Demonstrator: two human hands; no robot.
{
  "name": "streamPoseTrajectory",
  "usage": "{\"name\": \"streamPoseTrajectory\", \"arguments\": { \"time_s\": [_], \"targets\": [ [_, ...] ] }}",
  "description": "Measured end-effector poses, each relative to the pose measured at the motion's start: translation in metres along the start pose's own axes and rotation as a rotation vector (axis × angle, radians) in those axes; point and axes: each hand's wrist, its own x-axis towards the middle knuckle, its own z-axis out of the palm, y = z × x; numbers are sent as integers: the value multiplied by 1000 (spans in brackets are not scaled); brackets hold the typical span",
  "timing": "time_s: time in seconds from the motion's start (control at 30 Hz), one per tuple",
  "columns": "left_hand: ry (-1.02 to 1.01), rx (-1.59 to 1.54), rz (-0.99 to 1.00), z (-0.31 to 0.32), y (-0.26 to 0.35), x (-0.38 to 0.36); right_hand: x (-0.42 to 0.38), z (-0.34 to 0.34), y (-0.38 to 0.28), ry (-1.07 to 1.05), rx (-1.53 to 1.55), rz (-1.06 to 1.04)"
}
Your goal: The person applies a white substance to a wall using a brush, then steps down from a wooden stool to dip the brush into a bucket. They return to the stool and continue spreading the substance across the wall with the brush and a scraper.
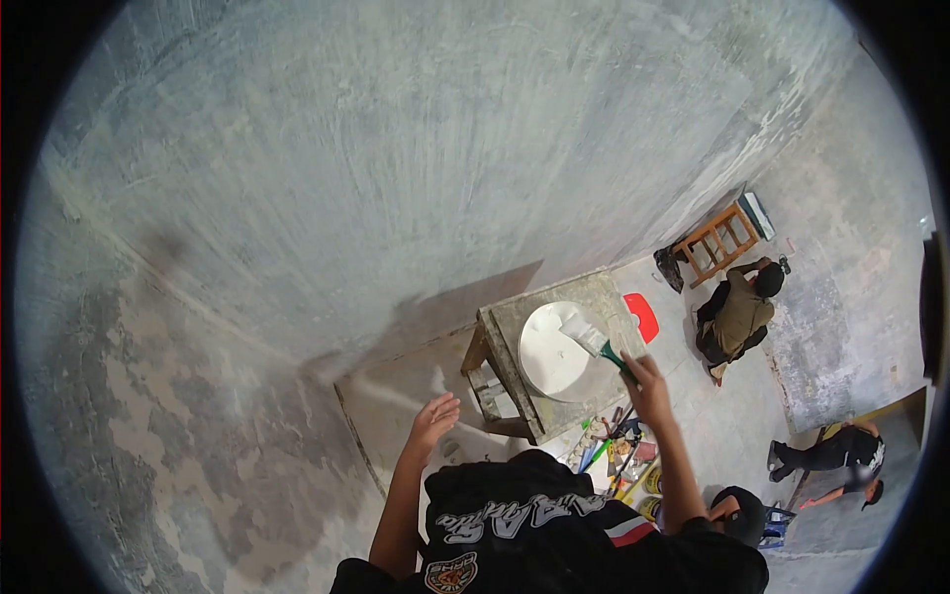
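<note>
My right hand (645, 384) is closed around the green handle of a wide paintbrush (591, 341). The brush's pale bristles are over a round white container (552, 358), which looks like a bucket or basin with white material inside; whether they touch it I cannot tell. The container stands on a worn wooden table (609, 287) against the wall. My left hand (435, 420) is held up left of the table, empty, its fingers extended.
A grey, patchy wall (396, 148) rises ahead. Tools (614, 445) lie on the floor right of my body. A red object (641, 317) is beside the table. Farther right are a crouching person (737, 317), a wooden ladder (714, 246) and other people (841, 455).
</note>
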Motion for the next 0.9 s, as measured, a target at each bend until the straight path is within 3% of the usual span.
{"name": "streamPoseTrajectory", "arguments": {
  "time_s": [0.17,0.2,0.23,0.27,0.3,0.43,0.5,0.6,0.67,0.77,0.9],
  "targets": [
    [-18,104,145,10,25,-12,-46,80,-24,287,276,204],
    [-37,72,156,7,22,-9,-51,96,-33,296,514,351],
    [-30,126,165,17,36,-18,-46,100,-55,338,647,368],
    [-72,171,195,17,44,-20,-53,140,-23,343,765,429],
    [-83,152,192,25,62,-29,-42,117,-58,262,932,512],
    [-180,276,373,27,132,-59,18,111,-95,230,1296,307],
    [-131,356,479,30,177,-86,62,92,-119,173,1441,180],
    [-62,420,621,39,244,-128,126,47,-163,107,1447,-9],
    [70,670,817,47,286,-158,168,9,-193,46,1434,-123],
    [208,861,936,55,333,-197,223,-58,-235,-13,1358,-245],
    [337,1005,1160,64,372,-228,285,-146,-286,55,1171,-401]
  ]
}}
